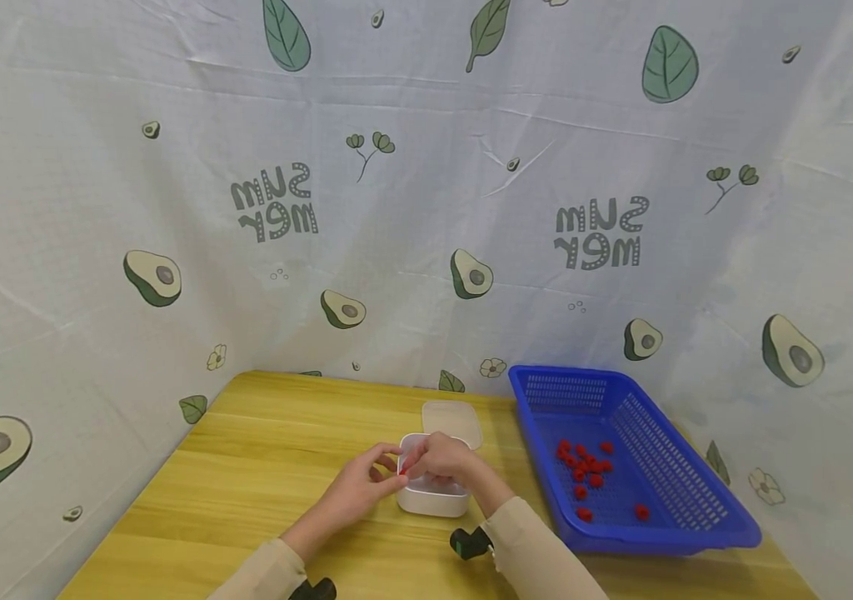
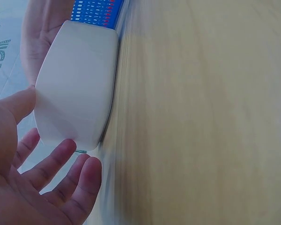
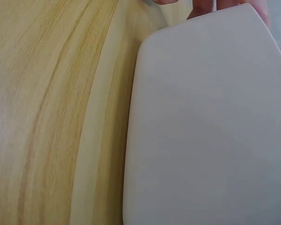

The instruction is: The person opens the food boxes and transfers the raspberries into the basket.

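A small white lidless box stands on the wooden table. My left hand holds its left side, with the thumb at the rim and the fingers spread along the wall, as the left wrist view shows from below. My right hand reaches over the rim into the box with bent fingers. At its fingertips, close to the left thumb, shows a red raspberry; the grip on it is partly hidden. The right wrist view is mostly filled by the outer wall of the box.
A blue plastic basket with several red raspberries stands on the right. Behind the box lies a flat pale lid. A printed cloth hangs behind the wooden table.
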